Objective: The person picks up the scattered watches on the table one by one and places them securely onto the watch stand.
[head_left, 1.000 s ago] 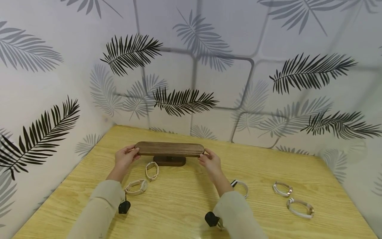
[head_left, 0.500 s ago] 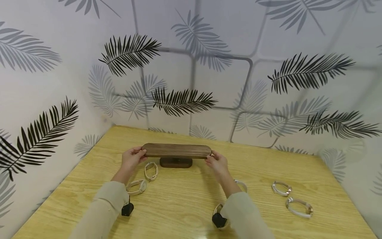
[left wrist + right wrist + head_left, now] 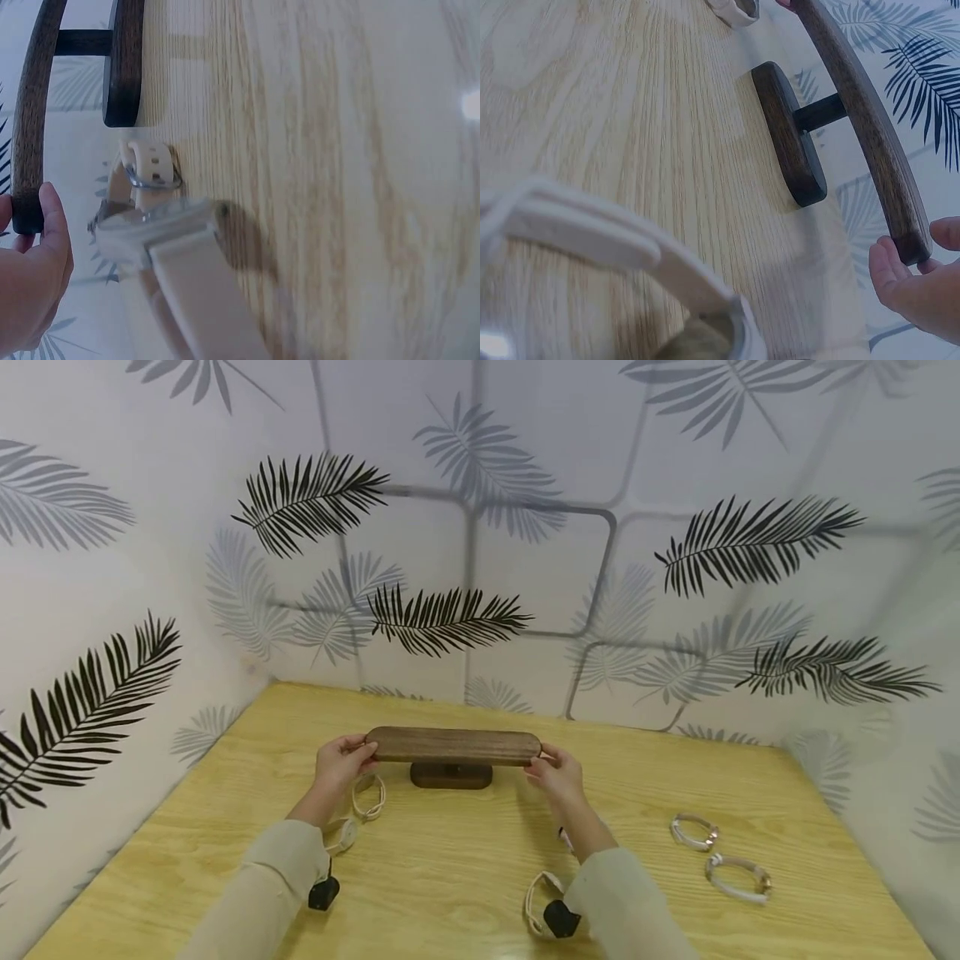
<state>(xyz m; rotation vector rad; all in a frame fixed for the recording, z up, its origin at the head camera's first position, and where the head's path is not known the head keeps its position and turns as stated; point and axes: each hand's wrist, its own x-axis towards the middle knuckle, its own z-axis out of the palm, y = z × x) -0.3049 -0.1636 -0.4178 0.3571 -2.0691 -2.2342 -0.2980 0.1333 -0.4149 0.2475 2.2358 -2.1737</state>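
A dark wooden display stand (image 3: 453, 746), with a long rounded top bar over a shorter base (image 3: 450, 777), stands on the table towards the back. My left hand (image 3: 341, 768) pinches the bar's left end between thumb and fingers. At the right end, my right hand (image 3: 558, 781) grips the bar the same way. Both wrist views show the post joining bar and base; whether the base touches the table is hard to tell. A pale-strapped watch (image 3: 368, 797) lies near my left hand, and another watch (image 3: 342, 835) is partly behind my left forearm.
On the right lie two light-strapped watches (image 3: 694, 832) (image 3: 738, 878). One pale watch strap (image 3: 529, 906) shows beside my right sleeve, and another watch is mostly hidden by that forearm. A leaf-patterned wall (image 3: 450, 552) rises behind the wooden table (image 3: 442, 877).
Both hands have moved the stand to the right along the table, away from the left watches. The head view has shifted slightly. The watches stay where they lay.
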